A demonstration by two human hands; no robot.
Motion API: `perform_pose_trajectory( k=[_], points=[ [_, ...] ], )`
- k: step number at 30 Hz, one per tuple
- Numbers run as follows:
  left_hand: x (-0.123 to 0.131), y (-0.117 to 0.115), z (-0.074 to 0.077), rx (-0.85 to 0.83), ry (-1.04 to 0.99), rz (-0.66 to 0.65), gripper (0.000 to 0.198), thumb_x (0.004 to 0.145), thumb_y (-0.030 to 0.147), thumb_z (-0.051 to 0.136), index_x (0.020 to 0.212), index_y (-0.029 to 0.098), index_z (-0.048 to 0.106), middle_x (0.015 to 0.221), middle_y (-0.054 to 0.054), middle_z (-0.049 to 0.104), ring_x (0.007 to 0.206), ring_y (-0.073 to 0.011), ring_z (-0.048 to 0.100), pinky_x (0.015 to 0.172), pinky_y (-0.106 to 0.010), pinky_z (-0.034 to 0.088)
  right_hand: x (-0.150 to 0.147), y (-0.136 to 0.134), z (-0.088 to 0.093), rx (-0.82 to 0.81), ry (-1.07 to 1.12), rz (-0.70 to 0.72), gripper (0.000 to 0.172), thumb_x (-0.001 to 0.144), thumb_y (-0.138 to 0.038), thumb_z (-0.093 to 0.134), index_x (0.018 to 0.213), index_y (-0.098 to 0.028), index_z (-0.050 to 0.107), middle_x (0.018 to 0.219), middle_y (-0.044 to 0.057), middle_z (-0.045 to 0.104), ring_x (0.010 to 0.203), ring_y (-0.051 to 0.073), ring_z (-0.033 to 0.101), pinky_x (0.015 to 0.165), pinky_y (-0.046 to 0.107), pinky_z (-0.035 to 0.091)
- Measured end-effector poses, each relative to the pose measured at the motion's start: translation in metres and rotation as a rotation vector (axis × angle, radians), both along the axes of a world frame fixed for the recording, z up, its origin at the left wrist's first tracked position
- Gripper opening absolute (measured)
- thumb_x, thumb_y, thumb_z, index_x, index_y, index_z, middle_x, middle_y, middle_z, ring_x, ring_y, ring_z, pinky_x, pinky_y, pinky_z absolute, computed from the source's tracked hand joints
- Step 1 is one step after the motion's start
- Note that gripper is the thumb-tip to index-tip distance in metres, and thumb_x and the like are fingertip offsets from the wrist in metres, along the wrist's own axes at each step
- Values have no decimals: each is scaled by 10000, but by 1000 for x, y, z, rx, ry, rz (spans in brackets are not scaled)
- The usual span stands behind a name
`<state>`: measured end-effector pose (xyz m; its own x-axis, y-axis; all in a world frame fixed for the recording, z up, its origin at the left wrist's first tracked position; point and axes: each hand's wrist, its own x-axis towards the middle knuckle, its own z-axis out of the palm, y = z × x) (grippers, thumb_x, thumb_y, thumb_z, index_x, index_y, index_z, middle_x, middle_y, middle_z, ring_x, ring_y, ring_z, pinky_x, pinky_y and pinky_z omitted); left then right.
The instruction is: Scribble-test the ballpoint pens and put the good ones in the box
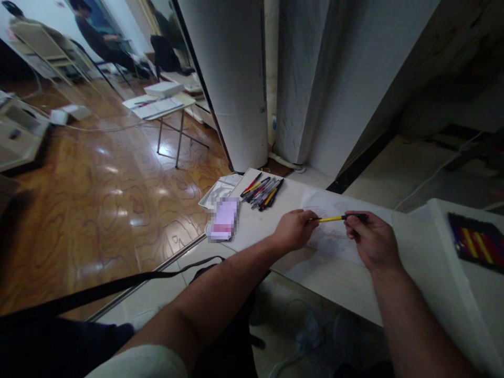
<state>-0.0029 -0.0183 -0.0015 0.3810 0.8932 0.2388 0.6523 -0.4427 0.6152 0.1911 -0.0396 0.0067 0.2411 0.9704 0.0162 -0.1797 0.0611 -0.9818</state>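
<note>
A yellow and black pen [332,219] is stretched level between my two hands above the table. My left hand [296,229] pinches its left end. The fingers of my right hand [374,236] are closed round the dark right end. Beneath them lies a white sheet of paper [334,244] with faint marks on it. To the left of my hands, a loose pile of pens [262,193] in black, grey, red and yellow rests on the narrow white table [252,223].
A phone with a blurred screen [224,218] lies at the table's left edge. On the right, a pack of dark, red and yellow pens [476,241] sits on a raised white surface [444,231]. A folding table [173,107] and seated people [98,39] are farther back.
</note>
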Motion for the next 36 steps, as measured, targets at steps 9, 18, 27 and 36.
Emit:
perform_pose_trajectory(
  k=[9, 18, 27, 36],
  points=[
    [1, 6, -1, -9, 14, 15, 214, 891, 283, 541, 1006, 206, 704, 841, -42, 680, 739, -158, 603, 682, -257, 444, -2, 7, -2, 6, 27, 21, 213, 663, -306, 763, 815, -173, 693, 610, -19, 593, 490, 74, 468, 427, 210, 353],
    [3, 6, -3, 17, 10, 30, 233, 886, 318, 546, 1008, 191, 698, 850, -46, 691, 706, -145, 597, 642, -245, 434, 1, 6, -1, 28, 37, 25, 219, 676, -320, 754, 828, -173, 699, 621, -13, 614, 487, 77, 458, 432, 221, 342],
    [2, 6, 0, 0, 24, 68, 249, 869, 378, 565, 967, 192, 698, 748, -26, 672, 651, -136, 590, 595, -240, 413, 2, 8, -1, 29, 53, 3, 233, 671, -349, 755, 822, -181, 695, 636, -10, 618, 496, 79, 458, 431, 218, 336],
    [2, 4, -1, 1, 6, 58, 222, 843, 334, 589, 969, 184, 694, 733, -25, 671, 635, -131, 584, 586, -235, 426, 1, 6, 0, 32, 51, 39, 223, 677, -345, 749, 806, -175, 685, 610, -22, 599, 474, 71, 439, 424, 219, 322]
  ],
)
